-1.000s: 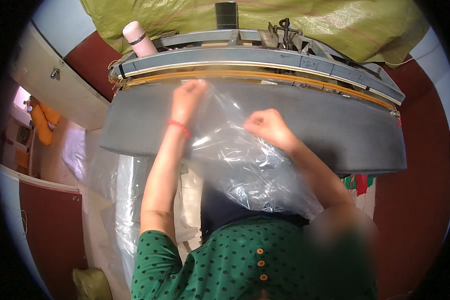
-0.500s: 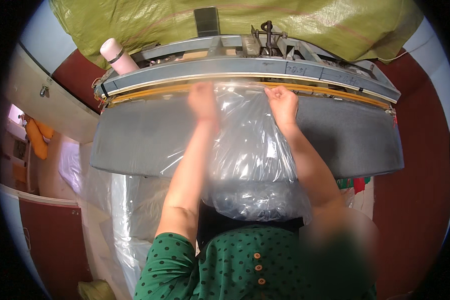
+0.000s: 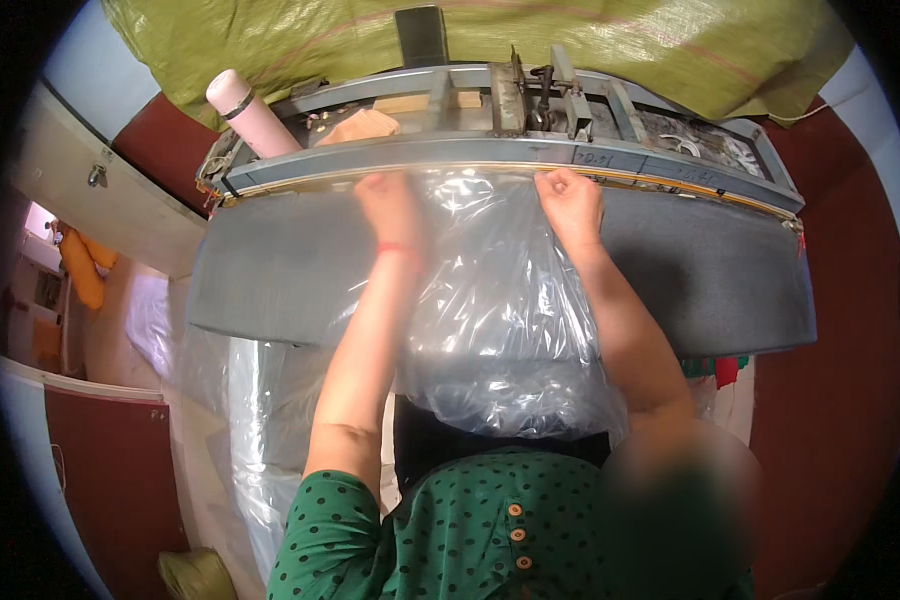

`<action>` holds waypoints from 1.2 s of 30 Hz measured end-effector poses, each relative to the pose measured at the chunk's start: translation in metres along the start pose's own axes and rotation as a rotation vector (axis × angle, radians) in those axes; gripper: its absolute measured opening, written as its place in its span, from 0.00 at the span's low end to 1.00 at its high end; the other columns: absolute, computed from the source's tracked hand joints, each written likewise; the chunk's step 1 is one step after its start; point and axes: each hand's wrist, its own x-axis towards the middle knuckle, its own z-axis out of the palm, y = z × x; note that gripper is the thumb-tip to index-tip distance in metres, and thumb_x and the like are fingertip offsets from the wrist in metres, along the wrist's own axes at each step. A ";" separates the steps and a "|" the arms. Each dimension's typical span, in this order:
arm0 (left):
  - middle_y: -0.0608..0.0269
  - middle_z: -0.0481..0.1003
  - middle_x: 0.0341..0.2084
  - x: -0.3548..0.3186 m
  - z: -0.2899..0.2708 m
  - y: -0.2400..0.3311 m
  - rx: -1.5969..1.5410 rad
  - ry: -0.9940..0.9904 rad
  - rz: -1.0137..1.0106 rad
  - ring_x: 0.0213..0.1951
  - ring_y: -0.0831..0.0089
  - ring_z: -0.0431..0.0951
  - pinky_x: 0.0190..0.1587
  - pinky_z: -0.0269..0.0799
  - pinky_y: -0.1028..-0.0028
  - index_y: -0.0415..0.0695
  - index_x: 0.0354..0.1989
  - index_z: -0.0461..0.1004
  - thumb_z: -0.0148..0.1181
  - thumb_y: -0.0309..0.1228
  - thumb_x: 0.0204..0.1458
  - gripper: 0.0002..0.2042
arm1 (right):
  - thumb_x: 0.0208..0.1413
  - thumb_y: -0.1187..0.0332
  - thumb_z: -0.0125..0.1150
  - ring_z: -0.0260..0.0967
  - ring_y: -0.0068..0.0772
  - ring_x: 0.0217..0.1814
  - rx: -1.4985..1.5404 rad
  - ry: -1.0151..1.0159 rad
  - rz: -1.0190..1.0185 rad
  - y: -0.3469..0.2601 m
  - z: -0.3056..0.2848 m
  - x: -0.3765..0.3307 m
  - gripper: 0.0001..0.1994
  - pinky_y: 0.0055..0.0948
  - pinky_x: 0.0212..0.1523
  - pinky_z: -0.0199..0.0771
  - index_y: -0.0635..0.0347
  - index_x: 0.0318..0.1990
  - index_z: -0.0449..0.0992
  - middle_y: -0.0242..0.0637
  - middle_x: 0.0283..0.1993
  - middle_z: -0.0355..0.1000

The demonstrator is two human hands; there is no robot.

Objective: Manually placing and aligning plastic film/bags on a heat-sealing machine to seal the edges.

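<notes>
A sheet of see-through plastic film (image 3: 480,270) drapes over a long grey padded board (image 3: 710,260) and hangs down in folds toward my lap. Its far edge lies along a grey metal bar (image 3: 450,153). My left hand (image 3: 388,205), blurred, is at the film's far left corner; the fingers look curled, but their grip on it is smeared. My right hand (image 3: 572,205) pinches the far right corner with closed fingers, close to the bar. Little of the orange strip (image 3: 660,187) under the bar shows, mainly at the right.
Behind the bar is a metal frame with a clamp-like fitting (image 3: 540,95). A pink bottle (image 3: 253,115) leans at its left. Green-yellow sheeting (image 3: 610,45) covers the back. More plastic film (image 3: 255,430) hangs at the lower left, near an open door (image 3: 100,190).
The metal bar has come down toward the padded board, hiding most of the orange strip. My left hand has shifted slightly left; my right hand still pinches the film's corner.
</notes>
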 end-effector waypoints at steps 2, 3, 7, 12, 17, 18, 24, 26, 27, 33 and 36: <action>0.68 0.65 0.21 -0.032 0.000 0.024 -0.088 0.065 0.083 0.22 0.82 0.63 0.25 0.59 0.83 0.41 0.31 0.62 0.52 0.27 0.48 0.06 | 0.41 0.59 0.58 0.69 0.45 0.26 -0.002 0.007 -0.027 0.003 0.001 -0.001 0.11 0.34 0.29 0.68 0.58 0.22 0.73 0.42 0.20 0.70; 0.67 0.66 0.26 -0.024 -0.021 0.008 0.215 -0.005 0.241 0.29 0.81 0.64 0.33 0.60 0.84 0.40 0.31 0.65 0.51 0.26 0.49 0.04 | 0.41 0.59 0.58 0.69 0.44 0.25 -0.004 0.012 -0.059 0.000 0.002 -0.003 0.11 0.33 0.28 0.68 0.59 0.22 0.73 0.42 0.20 0.70; 0.54 0.71 0.28 -0.048 -0.036 -0.007 0.891 -0.039 0.721 0.34 0.61 0.68 0.41 0.62 0.67 0.37 0.30 0.70 0.58 0.33 0.43 0.12 | 0.42 0.60 0.58 0.69 0.40 0.22 0.108 -0.013 -0.043 -0.007 -0.005 -0.010 0.10 0.30 0.25 0.67 0.58 0.23 0.73 0.41 0.19 0.70; 0.59 0.70 0.24 -0.054 -0.041 0.007 0.845 -0.202 0.556 0.32 0.63 0.68 0.38 0.62 0.69 0.40 0.22 0.73 0.58 0.30 0.42 0.06 | 0.45 0.68 0.59 0.59 0.13 0.16 0.440 0.020 -0.117 -0.019 -0.024 -0.047 0.08 0.18 0.19 0.60 0.64 0.22 0.72 0.32 0.14 0.66; 0.62 0.69 0.23 -0.075 -0.035 0.024 0.880 -0.165 0.919 0.30 0.66 0.66 0.35 0.62 0.71 0.43 0.28 0.74 0.57 0.25 0.41 0.04 | 0.46 0.70 0.59 0.54 0.09 0.17 0.474 -0.119 0.049 0.006 -0.052 -0.089 0.08 0.16 0.17 0.55 0.66 0.23 0.70 0.25 0.13 0.62; 0.62 0.68 0.23 -0.080 -0.035 0.029 0.898 -0.126 1.035 0.30 0.66 0.66 0.35 0.61 0.72 0.44 0.30 0.74 0.58 0.25 0.41 0.06 | 0.46 0.70 0.59 0.54 0.09 0.17 0.469 -0.115 0.052 0.004 -0.059 -0.095 0.08 0.16 0.17 0.55 0.66 0.23 0.70 0.25 0.13 0.62; 0.67 0.68 0.21 -0.117 -0.034 0.042 0.878 -0.207 1.252 0.26 0.69 0.68 0.27 0.61 0.71 0.49 0.32 0.74 0.61 0.24 0.34 0.12 | 0.40 0.67 0.63 0.68 0.29 0.34 0.098 -0.026 -0.310 -0.038 -0.086 -0.089 0.16 0.26 0.34 0.67 0.65 0.37 0.71 0.41 0.33 0.70; 0.67 0.68 0.20 -0.126 -0.030 0.037 0.872 -0.257 1.232 0.25 0.69 0.69 0.26 0.61 0.72 0.48 0.32 0.74 0.61 0.23 0.34 0.13 | 0.38 0.66 0.64 0.65 0.35 0.40 0.123 -0.056 -0.421 -0.054 -0.086 -0.073 0.20 0.29 0.40 0.65 0.65 0.40 0.69 0.44 0.40 0.67; 0.67 0.69 0.21 -0.128 -0.029 0.032 0.835 -0.257 1.250 0.25 0.69 0.69 0.25 0.61 0.72 0.46 0.31 0.74 0.61 0.23 0.33 0.12 | 0.37 0.65 0.64 0.63 0.41 0.47 0.151 -0.088 -0.532 -0.060 -0.082 -0.065 0.24 0.33 0.46 0.63 0.65 0.43 0.68 0.47 0.46 0.64; 0.64 0.71 0.26 -0.147 -0.027 0.036 0.814 -0.422 1.182 0.30 0.67 0.70 0.32 0.64 0.71 0.45 0.32 0.73 0.60 0.23 0.35 0.11 | 0.42 0.67 0.59 0.67 0.40 0.39 0.102 -0.234 -0.658 -0.069 -0.035 -0.038 0.16 0.31 0.40 0.66 0.66 0.39 0.70 0.43 0.37 0.69; 0.61 0.72 0.32 -0.129 -0.038 0.048 0.755 -0.379 1.261 0.37 0.65 0.70 0.41 0.64 0.71 0.44 0.37 0.71 0.59 0.27 0.39 0.14 | 0.49 0.71 0.52 0.67 0.28 0.26 0.229 -0.337 -0.529 -0.053 -0.025 -0.036 0.07 0.26 0.30 0.66 0.66 0.31 0.72 0.37 0.24 0.71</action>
